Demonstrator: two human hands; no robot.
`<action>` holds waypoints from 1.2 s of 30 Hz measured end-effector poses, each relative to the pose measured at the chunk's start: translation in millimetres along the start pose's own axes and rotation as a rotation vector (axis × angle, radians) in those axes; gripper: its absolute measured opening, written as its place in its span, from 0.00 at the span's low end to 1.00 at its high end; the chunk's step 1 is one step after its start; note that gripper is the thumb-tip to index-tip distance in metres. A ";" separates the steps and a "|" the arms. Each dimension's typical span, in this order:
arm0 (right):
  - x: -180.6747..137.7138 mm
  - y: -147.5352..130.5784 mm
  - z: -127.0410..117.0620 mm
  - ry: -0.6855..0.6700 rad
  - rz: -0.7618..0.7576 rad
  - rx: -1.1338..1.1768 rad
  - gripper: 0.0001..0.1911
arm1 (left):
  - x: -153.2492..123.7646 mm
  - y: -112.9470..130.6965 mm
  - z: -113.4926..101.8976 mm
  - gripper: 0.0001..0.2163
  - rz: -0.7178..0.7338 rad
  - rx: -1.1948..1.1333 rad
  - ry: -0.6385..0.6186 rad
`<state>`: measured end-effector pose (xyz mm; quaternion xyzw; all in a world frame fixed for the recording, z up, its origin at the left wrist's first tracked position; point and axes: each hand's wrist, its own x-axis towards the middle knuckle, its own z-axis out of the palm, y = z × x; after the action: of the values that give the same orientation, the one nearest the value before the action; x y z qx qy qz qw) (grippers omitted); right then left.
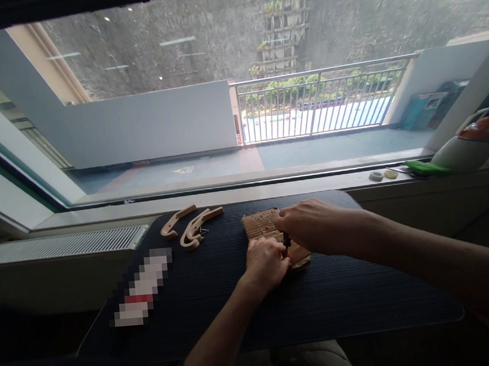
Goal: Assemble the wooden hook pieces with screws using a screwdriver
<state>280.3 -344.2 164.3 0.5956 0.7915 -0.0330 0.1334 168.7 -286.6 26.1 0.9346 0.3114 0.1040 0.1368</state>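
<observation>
A small wooden board (pixel 259 224) lies on the dark ribbed tabletop (pixel 330 300), with my two hands over its near end. My left hand (pixel 266 263) is closed into a fist at the board's near edge, next to a small dark tool (pixel 286 241). My right hand (pixel 305 226) reaches in from the right with its fingers curled down on the same small dark tool, covering the board's right part. What the left fist holds is hidden. Two or three curved wooden hooks (pixel 192 226) lie to the left of the board, apart from both hands.
A blurred white-and-red object (pixel 140 290) lies on the tabletop's left part. Behind the table runs a window sill (pixel 270 187) with tape rolls (pixel 383 175), a green item (pixel 427 168) and a white-and-orange object (pixel 470 145) at the right. A radiator grille (pixel 58 243) sits at left.
</observation>
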 end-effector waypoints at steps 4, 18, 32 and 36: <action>2.4 2.5 6.1 0.027 0.040 0.009 0.06 | -0.4 1.5 -0.9 0.09 -0.010 -0.013 0.006; 4.6 -0.1 11.8 0.027 -0.001 0.002 0.05 | 0.4 -1.0 1.9 0.10 0.009 -0.046 0.034; 0.0 2.8 12.2 0.114 0.018 -0.008 0.08 | -0.7 -1.7 0.9 0.09 0.020 -0.057 0.032; 0.3 2.1 11.1 0.064 -0.014 0.023 0.06 | 0.7 -2.1 3.4 0.09 0.012 -0.026 0.043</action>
<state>284.1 -345.6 153.7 0.5924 0.7989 -0.0241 0.1011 169.0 -285.1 22.3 0.9322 0.3072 0.1288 0.1414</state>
